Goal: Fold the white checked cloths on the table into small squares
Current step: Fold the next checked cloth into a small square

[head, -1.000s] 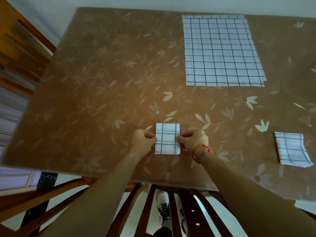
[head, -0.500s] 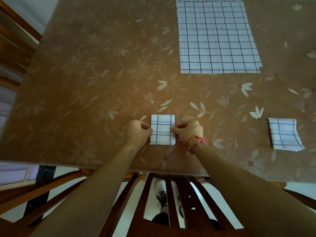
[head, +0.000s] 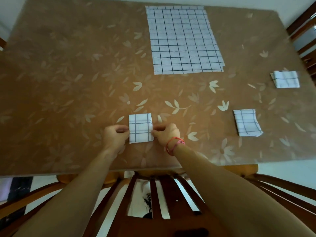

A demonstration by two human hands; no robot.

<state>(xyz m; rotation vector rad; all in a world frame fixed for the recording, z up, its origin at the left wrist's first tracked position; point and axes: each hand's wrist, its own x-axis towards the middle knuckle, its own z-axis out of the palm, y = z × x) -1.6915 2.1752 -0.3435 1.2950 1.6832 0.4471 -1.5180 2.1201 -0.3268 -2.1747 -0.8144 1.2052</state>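
A small folded white checked cloth (head: 140,128) lies near the front edge of the brown flowered table (head: 68,82). My left hand (head: 116,136) pinches its left edge and my right hand (head: 166,133), with a red wrist string, pinches its right edge. A large unfolded checked cloth (head: 184,41) lies flat at the far middle. Two other folded cloths sit to the right: one folded cloth (head: 247,122) nearer, and another folded cloth (head: 285,79) farther by the right edge.
A wooden chair back (head: 159,202) stands under the table's front edge between my arms. More wooden chair parts (head: 306,31) show at the far right corner. The table's left half shows only its flower pattern.
The view has shifted, so a second folded cloth at the far right now shows. My hands stay pinching the sides of the small folded cloth, which has barely moved.
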